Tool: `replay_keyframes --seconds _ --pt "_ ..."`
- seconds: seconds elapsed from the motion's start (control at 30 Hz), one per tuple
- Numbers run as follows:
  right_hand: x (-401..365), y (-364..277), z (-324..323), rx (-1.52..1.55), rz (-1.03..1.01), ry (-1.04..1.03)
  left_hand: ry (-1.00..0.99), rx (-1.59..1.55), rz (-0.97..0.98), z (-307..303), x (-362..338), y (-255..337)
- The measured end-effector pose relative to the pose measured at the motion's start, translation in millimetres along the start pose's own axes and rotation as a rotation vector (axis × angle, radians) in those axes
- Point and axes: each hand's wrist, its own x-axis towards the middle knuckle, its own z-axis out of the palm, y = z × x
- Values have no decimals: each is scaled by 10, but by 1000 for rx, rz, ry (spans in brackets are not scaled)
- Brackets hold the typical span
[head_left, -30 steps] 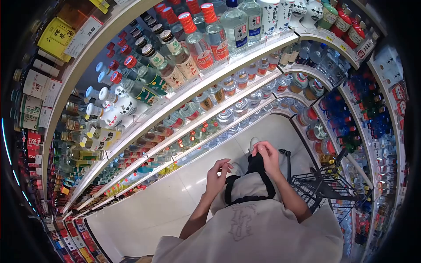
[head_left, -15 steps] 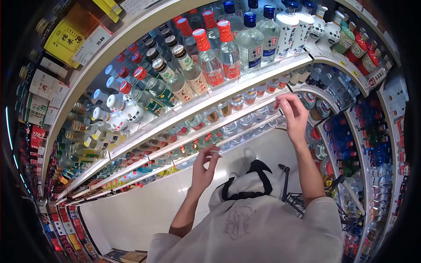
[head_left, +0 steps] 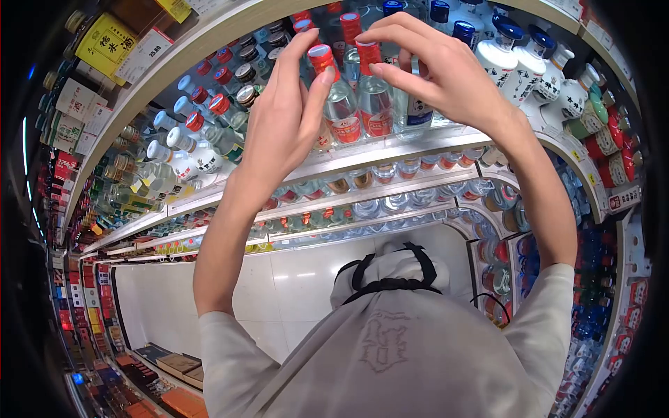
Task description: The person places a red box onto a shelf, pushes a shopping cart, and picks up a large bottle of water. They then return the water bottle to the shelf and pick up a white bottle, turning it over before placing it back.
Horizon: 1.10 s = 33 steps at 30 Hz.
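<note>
Two clear glass bottles with red caps and red labels, a left one (head_left: 343,111) and a right one (head_left: 376,108), stand upright side by side at the front of the top shelf. My left hand (head_left: 279,118) reaches up to the left bottle, open, its thumb across the cap and its curved fingers beyond it. Over the right bottle, my right hand (head_left: 439,76) is open too, index fingertip and thumb spread at the red cap. Partly hidden under that hand is a square clear bottle with a blue label (head_left: 417,111).
White bottles with blue caps (head_left: 497,61) stand to the right on the same shelf (head_left: 390,157). Green-capped and red-capped bottles (head_left: 219,129) fill the left. Lower shelves hold more bottles. Boxes (head_left: 182,362) sit at floor level behind.
Both my hands have risen from in front of the shelves to the caps of the two red-capped bottles. The view has shifted closer to the top shelf.
</note>
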Motion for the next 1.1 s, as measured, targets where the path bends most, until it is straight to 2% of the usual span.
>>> replay_keyframes --seconds 0.2,0.33,0.4,0.63,0.7,0.83,0.9,1.03,1.1 --pt "208 87 -193 103 17 -161 -37 43 -90 75 212 -139" --pt "273 166 -192 -11 -93 -127 -96 13 -59 108 338 -202" --pt "307 158 -231 -134 -252 -131 -213 149 -70 71 405 -190" --pt "342 278 -151 -206 -333 -222 -242 233 -12 122 519 -223" --pt "355 341 -111 -222 -410 -170 -278 261 -151 126 549 -156" --pt "291 448 46 -390 -432 -91 -170 458 -13 224 543 -227" --pt "285 421 56 -328 -278 -207 -75 668 83 282 536 -185" --pt "332 411 55 -281 -193 -281 -134 772 72 246 579 -148" --pt "332 448 76 -275 -196 -270 -181 843 152 212 596 -162"
